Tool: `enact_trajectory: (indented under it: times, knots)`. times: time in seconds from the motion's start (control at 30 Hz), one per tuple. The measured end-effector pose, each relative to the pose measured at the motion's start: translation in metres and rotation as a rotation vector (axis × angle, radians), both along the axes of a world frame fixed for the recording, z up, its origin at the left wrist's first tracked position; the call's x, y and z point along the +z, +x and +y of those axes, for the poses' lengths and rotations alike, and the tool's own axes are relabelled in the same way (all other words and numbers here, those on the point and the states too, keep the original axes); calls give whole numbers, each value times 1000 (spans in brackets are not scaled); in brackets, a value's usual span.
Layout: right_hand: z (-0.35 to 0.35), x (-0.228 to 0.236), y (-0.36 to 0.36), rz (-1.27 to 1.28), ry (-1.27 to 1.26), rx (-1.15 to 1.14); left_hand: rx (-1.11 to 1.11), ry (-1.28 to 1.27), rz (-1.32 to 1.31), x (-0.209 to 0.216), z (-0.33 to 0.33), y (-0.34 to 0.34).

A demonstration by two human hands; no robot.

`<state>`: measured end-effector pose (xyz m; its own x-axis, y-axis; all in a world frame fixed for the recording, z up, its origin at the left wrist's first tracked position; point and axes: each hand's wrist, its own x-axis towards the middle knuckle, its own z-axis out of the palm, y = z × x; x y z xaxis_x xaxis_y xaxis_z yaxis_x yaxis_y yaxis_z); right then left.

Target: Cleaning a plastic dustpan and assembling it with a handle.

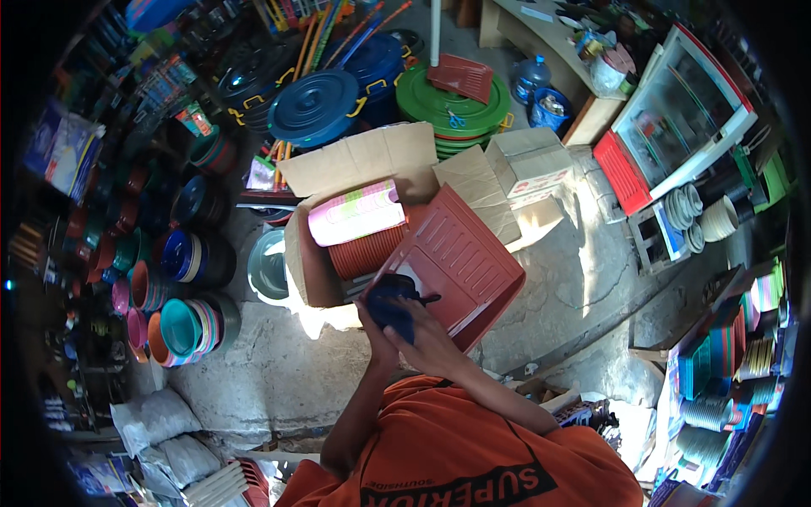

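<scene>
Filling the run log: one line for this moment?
left hand: under red tray | right hand: dark blue cloth on tray | open carton behind

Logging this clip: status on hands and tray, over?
Right hand presses dark blue cloth on red-brown tray. Left hand steadies tray's edge. Open carton crowds behind.

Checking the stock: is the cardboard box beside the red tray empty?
No. The cardboard box holds a pink stack and a brown stack of plastic ware.

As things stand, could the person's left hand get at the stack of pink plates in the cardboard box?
Probably yes. The left hand holds the red tray just beside the open cardboard box, and the pink plates lie uncovered on top, but it would have to let go of the tray first.
</scene>
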<state>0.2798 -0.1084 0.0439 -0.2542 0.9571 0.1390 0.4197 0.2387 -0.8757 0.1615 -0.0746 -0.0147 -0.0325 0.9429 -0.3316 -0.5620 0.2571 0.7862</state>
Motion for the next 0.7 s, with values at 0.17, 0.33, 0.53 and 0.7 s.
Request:
enact_trajectory:
  times: [0.17,0.33,0.53,0.7]
  knots:
    - [-11,27,-5,119,-91,99,52,43,72,9,-11,-16]
    - [-18,17,-33,-31,103,171,154,332,119,35,-22,-27]
    - [-5,23,-73,11,-99,28,34,235,167,7,-35,-55]
    - [5,26,-93,128,-234,-145,108,344,74,15,-36,-66]
